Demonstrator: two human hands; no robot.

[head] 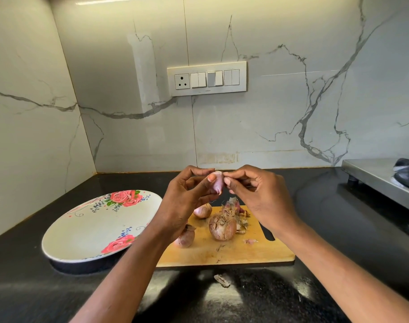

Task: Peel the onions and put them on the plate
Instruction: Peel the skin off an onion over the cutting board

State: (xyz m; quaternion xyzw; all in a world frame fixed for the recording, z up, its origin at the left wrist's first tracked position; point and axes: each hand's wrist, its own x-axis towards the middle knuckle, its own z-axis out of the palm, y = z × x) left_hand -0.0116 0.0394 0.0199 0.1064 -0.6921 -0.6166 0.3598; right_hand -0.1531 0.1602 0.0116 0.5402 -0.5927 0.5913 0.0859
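Both hands are up over the board (224, 252). Left hand (187, 194) has its fingers curled round a small onion (217, 183), thumb on it, and the right hand (257, 192) pinches at its top edge. Three unpeeled onions (222, 227) and skins (236, 210) sit just below the hands, plate (82, 231) down-left of the left hand.

The steel stove (383, 180) runs off the right edge. The left forearm covers part of one brown-skinned onion (184, 237) and the near left corner of the wooden chopping board (233, 252). Curled fingers (231, 181) hide most of the small pink onion (217, 183).
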